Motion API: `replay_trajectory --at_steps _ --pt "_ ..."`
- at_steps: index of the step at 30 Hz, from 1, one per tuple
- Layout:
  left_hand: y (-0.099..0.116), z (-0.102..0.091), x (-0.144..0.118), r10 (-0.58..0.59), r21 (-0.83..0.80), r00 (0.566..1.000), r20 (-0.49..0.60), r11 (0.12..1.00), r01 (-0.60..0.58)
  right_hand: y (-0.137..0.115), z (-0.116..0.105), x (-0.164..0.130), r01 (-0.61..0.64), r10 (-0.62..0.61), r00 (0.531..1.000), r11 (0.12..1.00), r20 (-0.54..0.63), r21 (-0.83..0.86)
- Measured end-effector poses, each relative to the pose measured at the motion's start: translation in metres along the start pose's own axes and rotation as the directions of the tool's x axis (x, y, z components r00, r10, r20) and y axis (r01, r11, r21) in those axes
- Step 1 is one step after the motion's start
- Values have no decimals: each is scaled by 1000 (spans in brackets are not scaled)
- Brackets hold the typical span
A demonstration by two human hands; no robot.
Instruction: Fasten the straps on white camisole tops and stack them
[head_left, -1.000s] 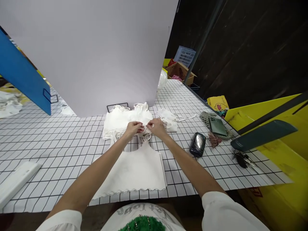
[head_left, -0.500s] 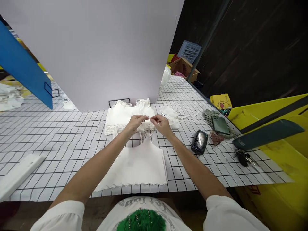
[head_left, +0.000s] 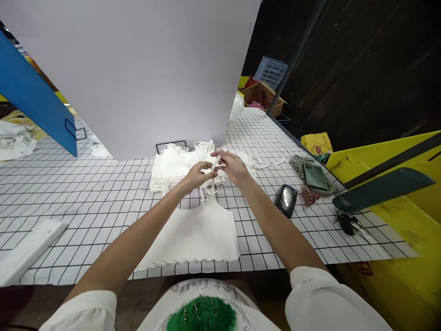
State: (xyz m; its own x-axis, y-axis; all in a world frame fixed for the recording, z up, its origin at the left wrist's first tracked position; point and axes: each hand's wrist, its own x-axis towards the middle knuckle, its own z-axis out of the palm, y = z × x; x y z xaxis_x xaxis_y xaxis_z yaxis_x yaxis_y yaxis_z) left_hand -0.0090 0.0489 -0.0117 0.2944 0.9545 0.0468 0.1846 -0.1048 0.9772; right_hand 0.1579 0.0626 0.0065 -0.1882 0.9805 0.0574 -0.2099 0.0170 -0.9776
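White top (head_left: 193,232) lies flat on the grid table (head_left: 69,202), body smoothed, hem toward the person. L hand (head_left: 196,174) & R hand (head_left: 236,168) both pinch its thin strap (head_left: 214,164), lifted just above the neckline. Looks like straps aren't sorted yet, top isn't on the stack of white garments (head_left: 175,165) just behind.

On your gridded bench (head_left: 86,193): black case (head_left: 285,200), green phone (head_left: 315,177), keys (head_left: 346,222) to the right; white bar (head_left: 29,250) near left edge. Blue basket (head_left: 271,73) + cardboard box (head_left: 262,96) at back.
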Motion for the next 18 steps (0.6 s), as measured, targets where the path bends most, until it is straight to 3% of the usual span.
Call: replay_trajectory --at_steps 4,7,9,10,12,13,16,18 --pt "-16 1 -26 -237 -63 971 -17 970 235 -25 1 -19 169 -174 985 972 -14 -161" --pt "-21 11 -48 -368 -219 912 180 889 402 -38 1 -48 307 -281 951 904 129 -296" --pt "-20 20 -58 -427 -385 826 367 739 553 -42 0 -69 343 -207 901 878 382 -334" --pt "-19 25 -61 -432 -457 795 426 655 602 -42 -3 -78 331 -123 851 881 511 -339" --pt "-19 32 -64 -440 -554 783 440 553 622 -36 -9 -93 251 38 772 899 635 -360" --pt "-19 34 -65 -448 -588 790 418 530 611 -31 -13 -98 188 92 790 905 606 -382" --pt "-24 37 -65 -476 -649 797 371 481 589 -5 -23 -106 -51 207 928 895 311 -444" --pt "-27 37 -65 -477 -667 810 341 485 566 14 -22 -107 -210 324 926 870 195 -447"
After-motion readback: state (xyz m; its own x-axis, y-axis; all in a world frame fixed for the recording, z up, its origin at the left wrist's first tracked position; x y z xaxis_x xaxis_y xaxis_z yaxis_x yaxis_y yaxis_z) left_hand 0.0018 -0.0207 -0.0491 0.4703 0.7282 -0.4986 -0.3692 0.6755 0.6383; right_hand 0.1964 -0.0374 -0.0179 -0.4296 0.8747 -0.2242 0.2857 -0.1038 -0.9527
